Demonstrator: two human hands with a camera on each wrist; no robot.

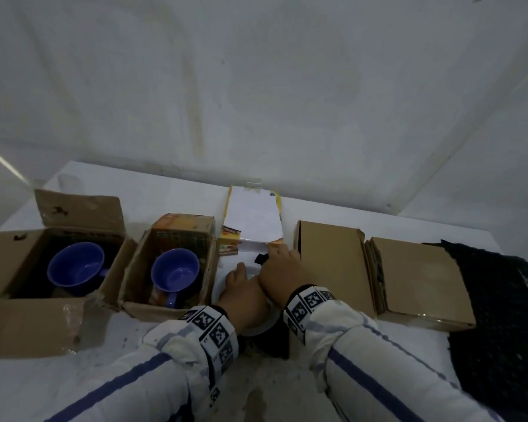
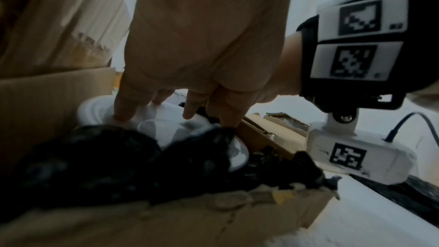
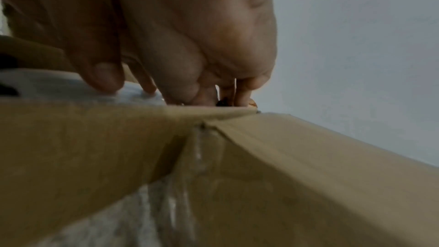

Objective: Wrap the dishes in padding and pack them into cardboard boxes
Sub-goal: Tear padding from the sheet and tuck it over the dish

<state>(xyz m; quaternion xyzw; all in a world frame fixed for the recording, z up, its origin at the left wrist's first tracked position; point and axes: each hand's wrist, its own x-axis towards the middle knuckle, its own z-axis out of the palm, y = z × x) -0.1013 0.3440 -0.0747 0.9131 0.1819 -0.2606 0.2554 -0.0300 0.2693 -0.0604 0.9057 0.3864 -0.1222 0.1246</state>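
A white plate lies in the middle cardboard box on black padding. My left hand reaches into the box, and its straight fingertips press down on the plate. My right hand is beside it at the box's right wall. It pinches a bit of the black padding at the plate's far edge, with its fingers pointing down. Most of the plate is hidden under both hands in the head view.
Two open boxes at the left each hold a blue mug. Two closed cardboard boxes lie to the right. A heap of black netted padding covers the table's right end.
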